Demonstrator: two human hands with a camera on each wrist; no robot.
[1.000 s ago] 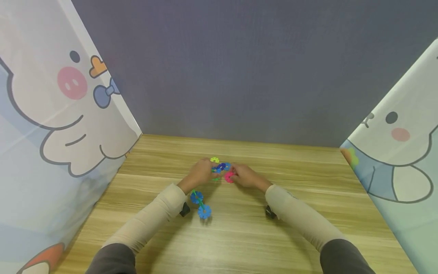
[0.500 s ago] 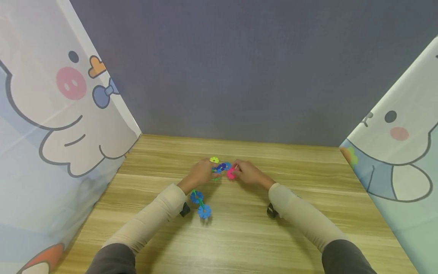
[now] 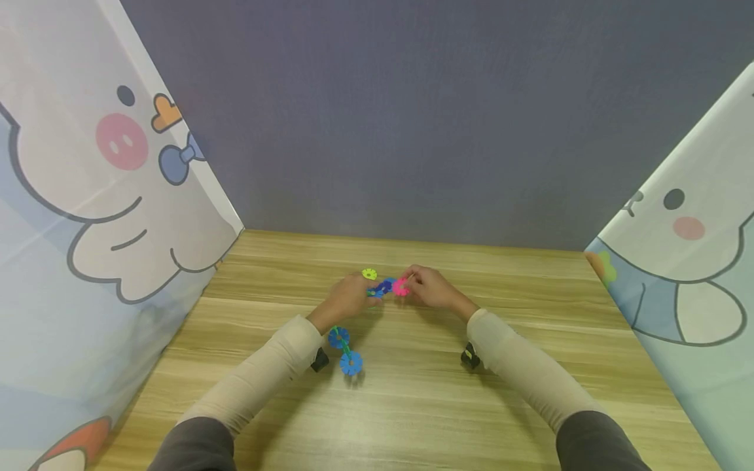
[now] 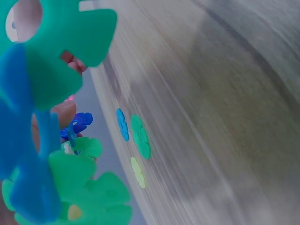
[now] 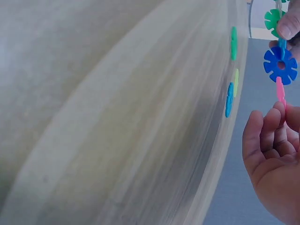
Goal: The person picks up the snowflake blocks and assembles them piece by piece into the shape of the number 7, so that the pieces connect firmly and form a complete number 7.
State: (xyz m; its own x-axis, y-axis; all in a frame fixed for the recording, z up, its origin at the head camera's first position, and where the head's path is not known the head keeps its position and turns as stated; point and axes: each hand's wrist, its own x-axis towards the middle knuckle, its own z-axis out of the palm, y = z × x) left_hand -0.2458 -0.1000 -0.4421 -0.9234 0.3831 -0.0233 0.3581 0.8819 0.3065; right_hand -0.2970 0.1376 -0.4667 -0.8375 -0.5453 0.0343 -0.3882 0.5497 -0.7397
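Note:
My left hand grips a chain of interlocking flower-shaped discs. Its near end, with blue discs joined by green ones, sticks out toward me below the wrist. At the far end a dark blue disc stands out past the left fingertips. Between thumb and fingers my right hand pinches a pink disc. In the right wrist view the pink disc is edge-on, its tip at the dark blue disc's rim; whether it sits in a slot I cannot tell. The left palm is hidden.
On the wooden table lie a yellow disc, a green disc and a light blue disc, beyond and under the hands. A grey panel rises behind the table. Cartoon-printed sheets flank both sides.
The right hand has moved up and away from me with the pink disc, bringing it level with the dark blue disc. The left hand and its chain have barely shifted.

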